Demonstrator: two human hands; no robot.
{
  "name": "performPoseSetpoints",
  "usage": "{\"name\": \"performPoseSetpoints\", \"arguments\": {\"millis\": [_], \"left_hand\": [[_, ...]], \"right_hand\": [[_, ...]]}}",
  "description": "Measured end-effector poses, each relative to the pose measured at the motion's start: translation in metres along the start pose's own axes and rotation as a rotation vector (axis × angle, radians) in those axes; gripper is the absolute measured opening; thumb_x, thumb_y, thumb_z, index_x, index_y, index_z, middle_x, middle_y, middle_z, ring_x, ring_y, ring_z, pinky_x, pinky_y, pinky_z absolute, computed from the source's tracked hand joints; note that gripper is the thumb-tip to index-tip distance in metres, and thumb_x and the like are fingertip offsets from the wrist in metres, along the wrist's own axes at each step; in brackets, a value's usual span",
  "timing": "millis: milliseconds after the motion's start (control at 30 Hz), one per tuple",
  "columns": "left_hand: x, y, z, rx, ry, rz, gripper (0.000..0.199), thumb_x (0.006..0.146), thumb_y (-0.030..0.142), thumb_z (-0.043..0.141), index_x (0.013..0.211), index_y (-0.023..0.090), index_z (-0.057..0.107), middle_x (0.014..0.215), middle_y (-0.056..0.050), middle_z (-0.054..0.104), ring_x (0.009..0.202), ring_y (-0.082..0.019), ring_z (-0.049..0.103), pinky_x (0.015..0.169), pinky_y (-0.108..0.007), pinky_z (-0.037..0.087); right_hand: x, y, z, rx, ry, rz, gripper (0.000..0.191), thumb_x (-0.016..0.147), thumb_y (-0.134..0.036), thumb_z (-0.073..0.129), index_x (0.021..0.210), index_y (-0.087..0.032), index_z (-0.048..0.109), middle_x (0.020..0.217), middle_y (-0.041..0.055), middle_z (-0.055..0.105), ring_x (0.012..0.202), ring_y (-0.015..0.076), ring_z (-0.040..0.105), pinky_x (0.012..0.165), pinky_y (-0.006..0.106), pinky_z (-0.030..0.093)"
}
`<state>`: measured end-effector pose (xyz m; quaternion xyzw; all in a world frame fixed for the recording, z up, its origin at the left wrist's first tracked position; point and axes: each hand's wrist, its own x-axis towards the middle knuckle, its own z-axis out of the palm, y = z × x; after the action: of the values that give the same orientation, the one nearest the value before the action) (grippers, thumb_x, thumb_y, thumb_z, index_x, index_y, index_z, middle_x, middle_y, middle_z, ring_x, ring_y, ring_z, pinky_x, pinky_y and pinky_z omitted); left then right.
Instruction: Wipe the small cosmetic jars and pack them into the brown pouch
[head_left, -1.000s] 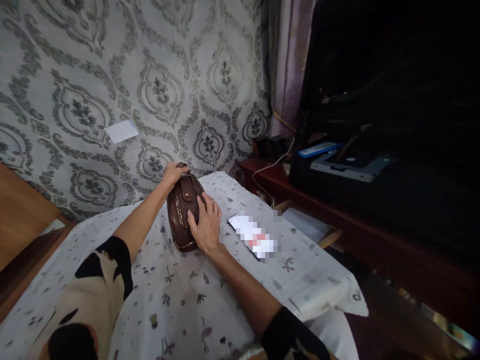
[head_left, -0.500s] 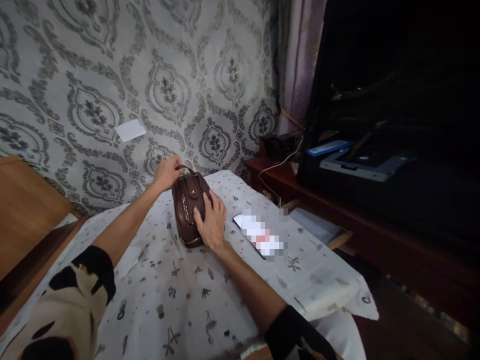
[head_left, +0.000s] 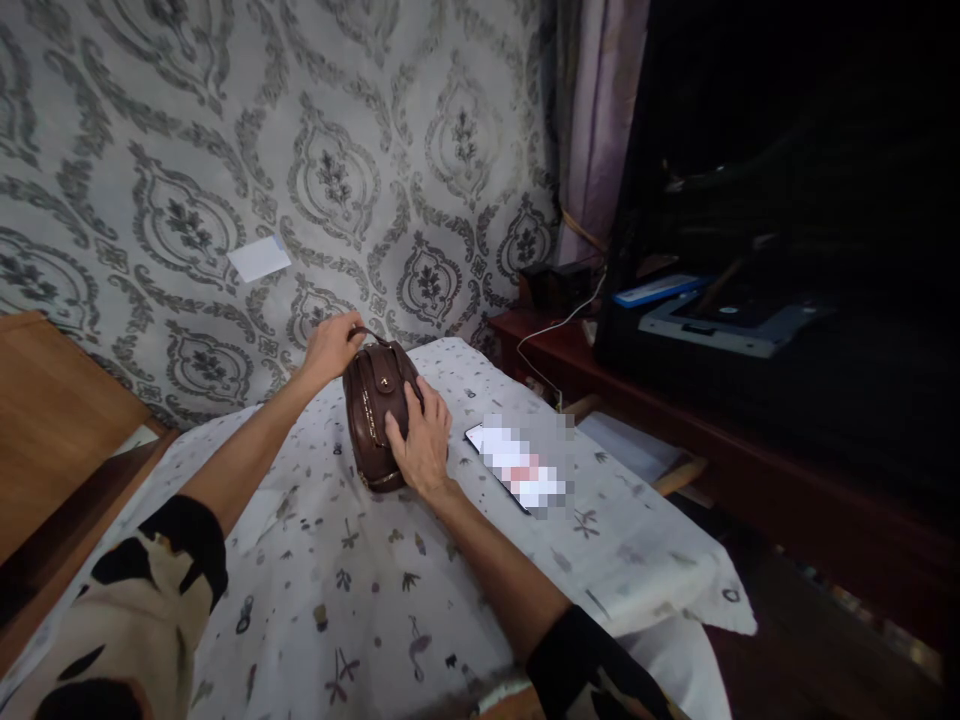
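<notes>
Brown bag (head_left: pixel 375 430) sitting on printed cloth (head_left: pixel 300 580), phone (head_left: pixel 517 465) close by

Left hand (head_left: pixel 332 347) is grasping the handle (head_left: pixel 373 333) at the bag's far end, fingers curling over it; fingertips are partly hidden. The bag is lying on the cloth, clasp (head_left: pixel 385 384) and zip (head_left: pixel 368 412) facing the wearer. Right hand (head_left: pixel 424 440) is lying spread on the bag's front and right side, steadying rather than clenching.

Possible trouble, in my judgement: with the left hand holding only the handle, a sharp pull could be tipping or swinging the bag. Loose folds could be bunching beneath it if it were dragged. A rightward slide, or a wide sweep of the right wrist, could be knocking the phone.

Around, left to right: a wooden board (head_left: pixel 67 420) is standing beyond the cloth's left edge. A white paper (head_left: pixel 259 260) is showing against the patterned wall (head_left: pixel 330 60), which is limiting reach past the handle. The phone, screen lit and blurred, is lying just right of the right hand, most in the way. A pale cable (head_left: pixel 551 325) is trailing down near a dark red shelf (head_left: pixel 574 355). A big black screen (head_left: pixel 787 150) is filling the right side; shapes in it are possibly reflections, cannot tell.
</notes>
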<state>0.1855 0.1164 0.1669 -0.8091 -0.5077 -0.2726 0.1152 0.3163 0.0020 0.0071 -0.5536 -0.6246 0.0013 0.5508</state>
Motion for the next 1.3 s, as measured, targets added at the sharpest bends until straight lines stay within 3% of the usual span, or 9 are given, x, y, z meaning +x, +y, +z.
{"name": "performPoseSetpoints", "arguments": {"millis": [133, 300, 500, 633, 833, 1000, 1133, 1300], "left_hand": [[0.005, -0.003, -0.001, 0.099, 0.057, -0.014, 0.022, 0.087, 0.025, 0.059, 0.100, 0.022, 0.075, 0.105, -0.011, 0.067, 0.100, -0.029, 0.060, 0.088, -0.037, 0.042], [0.020, -0.007, 0.005, -0.145, 0.011, -0.150, 0.016, 0.078, 0.021, 0.064, 0.089, 0.019, 0.075, 0.085, -0.007, 0.072, 0.091, -0.026, 0.063, 0.086, -0.035, 0.045], [0.032, -0.007, 0.000, -0.365, -0.228, -0.199, 0.012, 0.065, 0.028, 0.072, 0.064, 0.017, 0.071, 0.061, -0.003, 0.067, 0.065, -0.019, 0.061, 0.067, -0.029, 0.046], [0.025, -0.009, -0.006, -0.594, -0.350, -0.347, 0.024, 0.065, 0.034, 0.071, 0.051, 0.017, 0.061, 0.053, -0.003, 0.061, 0.059, -0.016, 0.057, 0.062, -0.028, 0.045], [0.024, -0.007, 0.003, -0.731, -0.275, -0.430, 0.030, 0.071, 0.047, 0.062, 0.064, 0.018, 0.057, 0.061, -0.002, 0.059, 0.059, -0.014, 0.054, 0.060, -0.027, 0.045], [0.024, -0.005, 0.003, -0.691, -0.272, -0.391, 0.032, 0.062, 0.045, 0.077, 0.073, 0.018, 0.065, 0.059, 0.001, 0.058, 0.060, -0.014, 0.053, 0.055, -0.024, 0.037], [0.023, -0.005, 0.010, -0.645, -0.247, -0.303, 0.028, 0.057, 0.039, 0.081, 0.069, 0.018, 0.068, 0.054, 0.003, 0.055, 0.057, -0.014, 0.050, 0.056, -0.025, 0.036], [0.028, -0.004, 0.022, -0.669, -0.204, -0.309, 0.023, 0.059, 0.035, 0.080, 0.061, 0.017, 0.067, 0.057, 0.000, 0.061, 0.063, -0.016, 0.055, 0.061, -0.027, 0.038]], "right_hand": [[0.000, 0.001, 0.001, -0.003, 0.008, -0.008, 0.054, 0.098, -0.034, 0.045, 0.147, -0.013, 0.051, 0.155, 0.0182, 0.045, 0.139, 0.0323, 0.040, 0.113, 0.052, 0.036], [0.000, 0.001, 0.002, 0.007, 0.012, -0.007, 0.053, 0.098, -0.034, 0.046, 0.147, -0.016, 0.051, 0.155, 0.0168, 0.045, 0.140, 0.0313, 0.040, 0.114, 0.051, 0.036], [0.000, 0.000, 0.000, 0.012, 0.002, -0.001, 0.053, 0.098, -0.034, 0.046, 0.146, -0.013, 0.051, 0.154, 0.0181, 0.046, 0.140, 0.0316, 0.040, 0.114, 0.052, 0.035], [0.000, -0.002, -0.001, 0.019, -0.001, 0.001, 0.053, 0.098, -0.035, 0.045, 0.146, -0.012, 0.051, 0.155, 0.0180, 0.045, 0.141, 0.0320, 0.040, 0.115, 0.052, 0.035], [0.000, -0.002, -0.002, 0.007, -0.003, 0.001, 0.053, 0.098, -0.035, 0.046, 0.146, -0.013, 0.051, 0.155, 0.0179, 0.045, 0.139, 0.0317, 0.040, 0.115, 0.051, 0.036], [0.000, 0.000, 0.000, 0.002, -0.002, -0.006, 0.052, 0.099, -0.034, 0.045, 0.146, -0.013, 0.051, 0.156, 0.0177, 0.044, 0.141, 0.0311, 0.039, 0.116, 0.051, 0.035], [0.000, 0.000, 0.001, 0.008, -0.007, -0.001, 0.053, 0.099, -0.034, 0.045, 0.147, -0.012, 0.050, 0.156, 0.0181, 0.044, 0.141, 0.0316, 0.039, 0.117, 0.051, 0.034], [-0.001, -0.001, 0.001, 0.034, 0.004, 0.010, 0.060, 0.098, -0.036, 0.045, 0.152, -0.010, 0.043, 0.156, 0.0188, 0.043, 0.141, 0.0325, 0.039, 0.116, 0.052, 0.035]]}}
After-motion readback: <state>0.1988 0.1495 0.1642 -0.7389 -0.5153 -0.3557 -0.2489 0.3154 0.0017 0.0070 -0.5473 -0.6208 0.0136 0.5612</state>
